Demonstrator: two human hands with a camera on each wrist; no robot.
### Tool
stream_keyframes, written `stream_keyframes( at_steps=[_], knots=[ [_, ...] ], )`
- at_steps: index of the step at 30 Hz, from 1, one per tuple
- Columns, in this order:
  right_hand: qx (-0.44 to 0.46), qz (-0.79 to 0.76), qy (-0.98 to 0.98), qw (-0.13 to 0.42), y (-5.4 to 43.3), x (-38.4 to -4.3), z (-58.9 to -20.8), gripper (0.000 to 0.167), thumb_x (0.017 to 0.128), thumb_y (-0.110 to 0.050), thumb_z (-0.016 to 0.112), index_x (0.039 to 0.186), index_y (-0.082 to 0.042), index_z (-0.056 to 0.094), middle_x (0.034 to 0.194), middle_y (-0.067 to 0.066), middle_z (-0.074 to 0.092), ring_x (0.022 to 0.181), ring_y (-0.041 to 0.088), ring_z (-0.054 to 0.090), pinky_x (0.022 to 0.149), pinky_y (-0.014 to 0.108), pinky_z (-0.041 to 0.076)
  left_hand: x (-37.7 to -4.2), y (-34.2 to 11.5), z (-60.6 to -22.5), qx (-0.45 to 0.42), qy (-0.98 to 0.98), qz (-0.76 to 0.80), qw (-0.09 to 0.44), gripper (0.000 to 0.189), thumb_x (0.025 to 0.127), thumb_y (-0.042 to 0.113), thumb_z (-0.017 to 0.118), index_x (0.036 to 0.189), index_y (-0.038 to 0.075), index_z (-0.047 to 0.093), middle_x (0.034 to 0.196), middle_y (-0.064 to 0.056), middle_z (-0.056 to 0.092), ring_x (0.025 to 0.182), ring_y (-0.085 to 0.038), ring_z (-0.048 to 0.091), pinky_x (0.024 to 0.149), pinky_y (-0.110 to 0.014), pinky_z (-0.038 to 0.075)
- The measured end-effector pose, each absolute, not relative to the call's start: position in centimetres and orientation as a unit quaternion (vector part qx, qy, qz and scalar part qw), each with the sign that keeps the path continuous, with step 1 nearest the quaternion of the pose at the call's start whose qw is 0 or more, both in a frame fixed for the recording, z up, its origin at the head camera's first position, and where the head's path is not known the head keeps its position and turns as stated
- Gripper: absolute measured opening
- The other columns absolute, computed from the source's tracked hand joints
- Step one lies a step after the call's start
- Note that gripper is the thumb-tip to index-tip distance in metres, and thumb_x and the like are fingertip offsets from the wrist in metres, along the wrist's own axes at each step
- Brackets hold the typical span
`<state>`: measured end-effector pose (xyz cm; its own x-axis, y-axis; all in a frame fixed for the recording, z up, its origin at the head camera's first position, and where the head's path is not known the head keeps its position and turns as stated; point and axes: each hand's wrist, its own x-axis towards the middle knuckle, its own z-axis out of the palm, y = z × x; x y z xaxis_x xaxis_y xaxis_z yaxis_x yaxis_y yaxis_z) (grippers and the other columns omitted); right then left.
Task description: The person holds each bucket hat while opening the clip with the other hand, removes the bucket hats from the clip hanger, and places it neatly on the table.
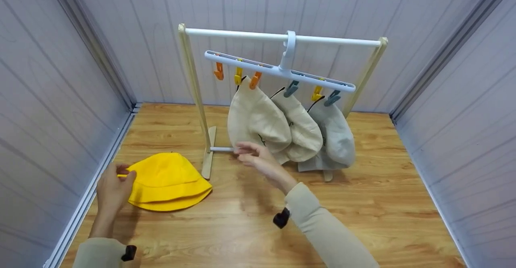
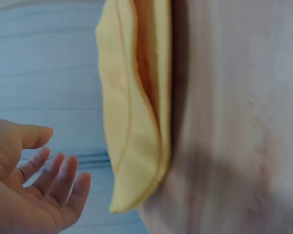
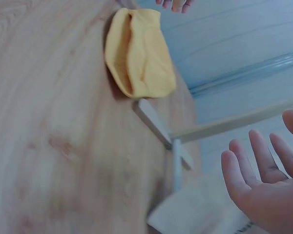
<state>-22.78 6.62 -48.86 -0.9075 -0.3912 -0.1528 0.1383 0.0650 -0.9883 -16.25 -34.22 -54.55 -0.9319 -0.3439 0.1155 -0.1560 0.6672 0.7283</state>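
A yellow bucket hat [image 1: 167, 177] lies on the wooden floor at the left, its brim towards me. My left hand [image 1: 115, 187] is at the hat's left edge in the head view; the left wrist view shows its fingers [image 2: 63, 178] loosely bent, with a gap between them and the hat. My right hand [image 1: 262, 161] is in front of the lower edge of a cream hat [image 1: 258, 119], fingers relaxed and nothing in them. Beside that hat hang a second cream hat [image 1: 304, 133] and a grey hat [image 1: 338, 143].
A white clip hanger [image 1: 278, 71] hooks over the rack's top bar [image 1: 242, 34]. Its orange clip [image 1: 218, 72] at the far left holds nothing, while other clips grip the hats. The rack's left foot [image 1: 207, 163] stands just right of the yellow hat. Pale walls enclose the sides and back.
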Motion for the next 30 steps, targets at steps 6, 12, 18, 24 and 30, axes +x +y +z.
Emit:
stream_keyframes(
  at_steps=[6,12,18,24,30],
  knots=[
    [-0.130,-0.656,0.731,0.135,9.3,-23.7,-45.7,0.047,0.102,-0.003,0.063,0.148,0.005,0.054,0.143,0.027,0.061,0.128,0.033,0.063,0.107,0.038,0.053,-17.6,-31.7,-52.1,0.029,-0.902,-0.405,0.148,0.027,0.104,0.010,0.067,0.127,-0.004,0.062,0.118,-0.023,0.069,0.106,-0.039,0.068,0.084,-0.005,0.042],
    [-0.145,-0.651,0.741,0.077,11.7,-24.4,-43.2,0.045,0.103,-0.001,0.064,0.147,0.005,0.056,0.141,0.029,0.062,0.129,0.039,0.062,0.102,0.029,0.054,-19.4,-28.9,-49.3,-0.037,-0.897,-0.416,0.146,0.025,0.106,0.011,0.066,0.127,-0.002,0.062,0.118,-0.019,0.069,0.109,-0.035,0.068,0.098,-0.043,0.056],
    [-0.154,-0.642,0.751,0.019,13.0,-24.8,-41.5,0.043,0.103,0.000,0.064,0.144,0.005,0.058,0.138,0.027,0.064,0.129,0.042,0.061,0.107,0.034,0.051,-21.6,-25.8,-46.9,-0.088,-0.878,-0.448,0.143,0.024,0.107,0.011,0.065,0.128,0.001,0.063,0.121,-0.014,0.070,0.111,-0.027,0.067,0.098,-0.028,0.053],
    [-0.159,-0.630,0.760,-0.015,13.9,-25.1,-40.4,0.044,0.102,-0.001,0.066,0.146,0.002,0.057,0.140,0.023,0.064,0.132,0.037,0.060,0.112,0.041,0.048,-23.7,-22.1,-44.7,-0.143,-0.855,-0.486,0.112,0.030,0.108,0.014,0.063,0.134,0.000,0.060,0.129,-0.015,0.068,0.116,-0.028,0.065,0.106,-0.049,0.053],
    [-0.161,-0.633,0.756,-0.036,14.6,-25.2,-39.8,0.046,0.101,0.000,0.068,0.146,0.003,0.057,0.141,0.027,0.061,0.131,0.041,0.060,0.110,0.036,0.050,-25.7,-19.0,-43.1,-0.187,-0.831,-0.512,0.108,0.033,0.106,0.008,0.066,0.137,0.000,0.059,0.131,-0.018,0.067,0.115,-0.029,0.066,0.105,-0.048,0.054]
  ],
)
